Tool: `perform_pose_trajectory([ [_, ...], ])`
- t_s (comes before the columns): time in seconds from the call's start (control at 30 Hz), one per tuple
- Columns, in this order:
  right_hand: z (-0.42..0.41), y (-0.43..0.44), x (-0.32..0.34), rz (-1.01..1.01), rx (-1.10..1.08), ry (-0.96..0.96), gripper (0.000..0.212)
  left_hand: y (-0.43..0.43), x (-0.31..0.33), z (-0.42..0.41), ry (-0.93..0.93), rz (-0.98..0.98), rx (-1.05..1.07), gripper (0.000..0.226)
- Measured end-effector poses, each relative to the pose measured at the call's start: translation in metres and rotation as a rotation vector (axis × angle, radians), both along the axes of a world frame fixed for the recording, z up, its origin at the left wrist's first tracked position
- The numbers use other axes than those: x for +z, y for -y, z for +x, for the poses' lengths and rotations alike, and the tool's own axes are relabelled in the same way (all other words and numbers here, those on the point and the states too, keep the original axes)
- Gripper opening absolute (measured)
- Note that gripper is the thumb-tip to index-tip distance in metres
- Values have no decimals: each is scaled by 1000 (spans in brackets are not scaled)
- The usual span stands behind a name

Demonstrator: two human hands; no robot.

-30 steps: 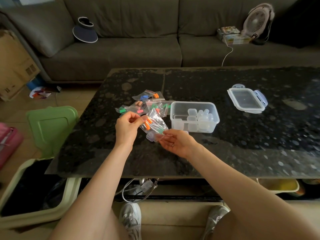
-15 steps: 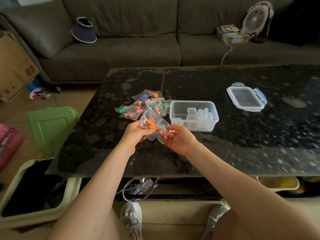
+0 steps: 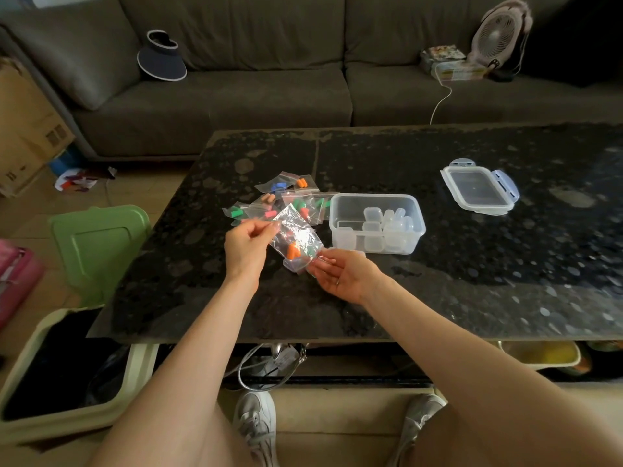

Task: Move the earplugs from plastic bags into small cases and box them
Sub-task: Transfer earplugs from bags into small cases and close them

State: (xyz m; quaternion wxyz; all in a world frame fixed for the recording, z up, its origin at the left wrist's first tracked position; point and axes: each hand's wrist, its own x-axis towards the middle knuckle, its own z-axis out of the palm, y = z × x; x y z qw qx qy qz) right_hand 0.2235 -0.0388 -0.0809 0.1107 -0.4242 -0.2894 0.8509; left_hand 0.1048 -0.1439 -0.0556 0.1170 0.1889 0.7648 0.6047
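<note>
- Head camera looks down at a dark, shiny table [image 3: 472, 281] with pale speckles, like stone; its top is flat and shaped like a long rectangle
- left hand [image 3: 247, 251] is curled; its thumb and finger pinch the top corner of a clear bag [image 3: 300, 235]; the other fingers are tucked in
- right hand [image 3: 347, 276] lies palm up with fingers half bent; its fingertips [image 3: 328, 264] nip the bottom end of the same bag
- the bag is thin, crinkly plastic that shines white in the light; it hangs slanted between the two hands, just above the table
- two orange earplugs [image 3: 293, 251] sit inside it near the low end; they look soft and stubby, like little bullets
- a heap of bags [image 3: 293, 200] lies on the table behind the hands; small plugs in green, blue, orange and pink show through
- just right of the heap stands a see-through plastic box [image 3: 371, 196] with round corners; small cases [image 3: 372, 215], square and cloudy white, are piled inside it
- its lid [image 3: 478, 190] lies well apart on the right, flat, with clip flaps on its edges
- a grey cloth sofa [image 3: 253, 96] stands behind the table
</note>
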Motion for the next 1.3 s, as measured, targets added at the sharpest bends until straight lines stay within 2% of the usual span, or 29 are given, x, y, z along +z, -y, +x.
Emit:
perform_pose_trajectory([
  [0.23,0,5,3,34,58,-20,33,1,-2,-2,-45,-8,-45,13],
  [0.37,-3,8,2,151,44,9,34,1,-5,-3,-53,-15,-50,12],
  [0.47,-5,12,5,264,42,57,25,0,-9,-7,-38,-14,-13,15],
  [0.6,-10,18,-3,660,152,179,32,-1,-15,-14,9,-25,6,16],
  [0.73,-15,27,-12,1111,247,295,26,1,-22,-15,29,-83,0,17],
  [0.83,-16,32,-19,1278,285,316,24,2,-23,-13,105,-144,-30,21],
  [0.97,-16,33,-24,1391,309,317,23,6,-20,-9,229,-192,-171,37],
  [1.07,-17,33,-24,1435,318,311,22,9,-21,-10,210,-186,-293,43],
  [1.17,-19,31,-27,1438,315,298,21,11,-28,-10,90,-290,-376,34],
  [1.3,-17,29,-27,1482,345,315,21,11,-37,-12,-5,-368,-261,21],
])
